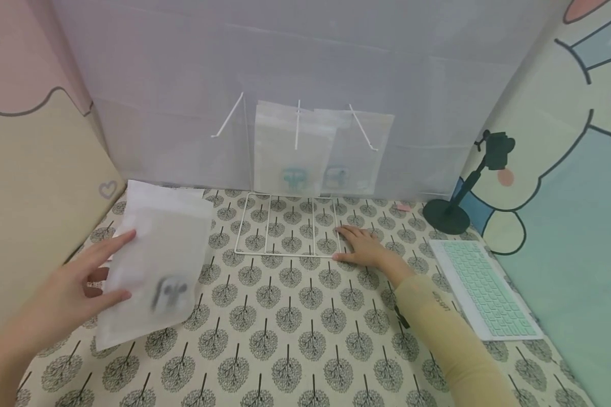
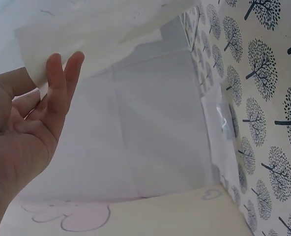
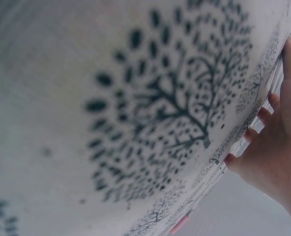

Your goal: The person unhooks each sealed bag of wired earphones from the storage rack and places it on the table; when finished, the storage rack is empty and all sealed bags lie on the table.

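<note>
My left hand pinches the left edge of a frosted white zip bag, tilted above the cloth at the left. A dark printed mark shows near the bag's lower right. In the left wrist view, the bag lies between thumb and fingers. The white wire rack rests on the table, with prongs rising at its back. Two similar bags with teal marks stand behind those prongs. At the rack's right side, my right hand rests on the cloth, fingers extended and touching the wire.
A white keyboard with mint keys lies at the right. Behind it stands a black stand with a clamp head. A small pink piece lies near the back edge. Curtains enclose the table, which has a tree-print cloth.
</note>
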`<state>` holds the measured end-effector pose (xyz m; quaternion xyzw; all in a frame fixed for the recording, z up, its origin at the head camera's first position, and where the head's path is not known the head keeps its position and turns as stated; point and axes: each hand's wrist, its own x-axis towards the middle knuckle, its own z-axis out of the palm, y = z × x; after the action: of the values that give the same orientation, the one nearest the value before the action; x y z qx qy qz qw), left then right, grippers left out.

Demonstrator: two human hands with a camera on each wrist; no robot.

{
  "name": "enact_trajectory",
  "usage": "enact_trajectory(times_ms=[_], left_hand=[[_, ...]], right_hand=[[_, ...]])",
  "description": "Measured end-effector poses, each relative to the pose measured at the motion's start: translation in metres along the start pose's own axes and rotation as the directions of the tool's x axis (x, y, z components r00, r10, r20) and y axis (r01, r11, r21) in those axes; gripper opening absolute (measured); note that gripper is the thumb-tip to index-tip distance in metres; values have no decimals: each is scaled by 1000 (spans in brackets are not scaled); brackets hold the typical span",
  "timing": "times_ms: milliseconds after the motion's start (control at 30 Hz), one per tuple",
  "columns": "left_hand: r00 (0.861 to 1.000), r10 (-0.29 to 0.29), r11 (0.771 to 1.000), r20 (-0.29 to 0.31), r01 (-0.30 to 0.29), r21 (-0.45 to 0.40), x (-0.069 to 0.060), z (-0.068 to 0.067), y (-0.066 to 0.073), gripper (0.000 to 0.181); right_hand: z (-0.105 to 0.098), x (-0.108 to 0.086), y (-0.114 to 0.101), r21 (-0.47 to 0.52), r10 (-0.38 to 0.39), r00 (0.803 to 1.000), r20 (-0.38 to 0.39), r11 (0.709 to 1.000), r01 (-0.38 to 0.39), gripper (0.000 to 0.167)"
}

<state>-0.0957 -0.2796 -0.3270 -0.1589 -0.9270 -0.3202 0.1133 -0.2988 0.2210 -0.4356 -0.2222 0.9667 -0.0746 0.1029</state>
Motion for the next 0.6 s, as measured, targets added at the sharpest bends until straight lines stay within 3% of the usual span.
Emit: enact_trajectory(times_ms=[200, 333, 500, 533, 600], left_hand=[[981, -116, 986, 154, 131, -98, -15, -13, -24, 93], [973, -121, 974, 196, 155, -168, -24, -15, -35, 91], [959, -152, 964, 239, 197, -177, -34, -16, -52, 89], [952, -158, 958, 262, 212, -194, -36, -17, -57, 89], [931, -141, 916, 337, 252, -311, -39, -18, -67, 87]], right_hand=[[0, 1, -1, 5, -4, 1000, -2, 1000, 4, 86], [-1, 1, -1, 8, -7, 1000, -8, 1000, 7, 86], [0, -1, -1, 17, -8, 1000, -15, 1000, 8, 86], [-1, -1, -1, 21, -11, 1000, -18, 1000, 12, 86], [0, 0, -1, 24, -14, 1000, -21, 1000, 15, 86]])
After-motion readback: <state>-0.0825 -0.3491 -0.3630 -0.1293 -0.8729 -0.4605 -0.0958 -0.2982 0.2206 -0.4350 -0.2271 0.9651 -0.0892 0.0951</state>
